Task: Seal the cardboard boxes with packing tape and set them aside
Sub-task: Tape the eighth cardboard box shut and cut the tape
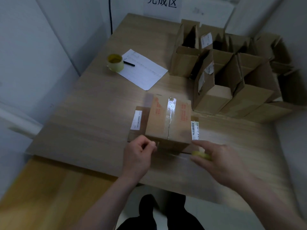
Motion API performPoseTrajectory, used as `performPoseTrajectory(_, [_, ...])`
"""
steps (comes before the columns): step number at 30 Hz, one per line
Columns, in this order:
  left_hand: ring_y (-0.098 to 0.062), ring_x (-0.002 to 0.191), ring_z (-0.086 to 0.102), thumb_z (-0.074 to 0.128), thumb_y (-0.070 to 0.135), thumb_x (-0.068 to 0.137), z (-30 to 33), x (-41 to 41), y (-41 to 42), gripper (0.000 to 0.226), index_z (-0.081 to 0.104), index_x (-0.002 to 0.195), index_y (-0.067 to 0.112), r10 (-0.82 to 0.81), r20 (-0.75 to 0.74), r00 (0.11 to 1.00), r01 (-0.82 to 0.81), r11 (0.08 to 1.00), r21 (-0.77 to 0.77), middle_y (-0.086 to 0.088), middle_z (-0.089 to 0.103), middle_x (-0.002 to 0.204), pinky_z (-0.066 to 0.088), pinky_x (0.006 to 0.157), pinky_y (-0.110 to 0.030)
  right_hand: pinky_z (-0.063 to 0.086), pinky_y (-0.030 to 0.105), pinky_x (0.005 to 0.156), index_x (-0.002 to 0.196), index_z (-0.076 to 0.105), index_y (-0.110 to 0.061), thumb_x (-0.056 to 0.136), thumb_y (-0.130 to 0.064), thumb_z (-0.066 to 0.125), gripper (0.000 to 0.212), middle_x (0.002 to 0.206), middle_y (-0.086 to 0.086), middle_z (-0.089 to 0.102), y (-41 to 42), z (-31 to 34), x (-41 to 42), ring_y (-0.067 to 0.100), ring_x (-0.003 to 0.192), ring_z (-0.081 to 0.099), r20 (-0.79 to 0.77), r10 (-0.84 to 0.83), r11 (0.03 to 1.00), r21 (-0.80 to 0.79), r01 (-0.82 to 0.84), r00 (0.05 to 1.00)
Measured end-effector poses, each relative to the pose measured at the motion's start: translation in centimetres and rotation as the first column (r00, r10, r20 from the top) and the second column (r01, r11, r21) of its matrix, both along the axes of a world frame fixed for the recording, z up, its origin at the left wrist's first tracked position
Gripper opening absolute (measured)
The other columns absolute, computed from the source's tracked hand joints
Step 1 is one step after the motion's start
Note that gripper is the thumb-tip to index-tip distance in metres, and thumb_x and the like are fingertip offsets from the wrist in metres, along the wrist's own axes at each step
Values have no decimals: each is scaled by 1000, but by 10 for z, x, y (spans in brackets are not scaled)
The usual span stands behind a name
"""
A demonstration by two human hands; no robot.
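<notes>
A cardboard box [167,120] sits near the front of a wooden table [93,117], a strip of clear tape [171,110] running along its closed top seam and white labels on both sides. The left hand [138,156] is at the box's near left corner, fingers curled against the cardboard. The right hand [221,161] holds a yellowish tape roll [201,155] just beside the box's near right corner (the roll is blurred), with the forefinger stretched towards the box. Farther back lie a sheet of paper [142,70], a black pen [129,63] on it, and a second tape roll [115,63]. Open boxes [224,77] crowd the right rear. A sign [162,4] hangs on the wall.
</notes>
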State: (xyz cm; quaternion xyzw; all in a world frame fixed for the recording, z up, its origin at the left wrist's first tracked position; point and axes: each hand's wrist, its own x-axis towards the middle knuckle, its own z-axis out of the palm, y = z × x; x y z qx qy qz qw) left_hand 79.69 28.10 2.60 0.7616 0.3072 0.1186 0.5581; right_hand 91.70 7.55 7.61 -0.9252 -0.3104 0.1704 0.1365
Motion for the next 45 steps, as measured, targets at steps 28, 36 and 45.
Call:
performPoseTrajectory(28, [-8,77,59,64,20,92,-28,36,38,16,68,80,10,103,-134,986,-77,980,184,1,65,82,44,63,-20,45,31,67,125,62,-39,91,-61,52,42,102,-2,74,29,-43,36,25,96,67,291,-65,987,-120,103,955])
performPoseTrajectory(36, [-30,88,68,75,19,76,-37,48,53,17,70,85,6,183,-272,945,-275,893,-356,-13,70,91,59,68,-39,43,30,69,143,41,-47,90,-64,49,56,116,-3,69,34,-45,41,22,103,64,212,-53,972,-213,100,976])
performPoseTrajectory(45, [-22,138,32,79,52,72,-41,56,64,93,33,148,24,-22,-183,983,82,942,327,-4,31,153,37,106,-38,46,31,75,146,40,-44,88,-60,53,61,119,-1,68,35,-51,46,23,107,62,155,-65,978,-186,94,986])
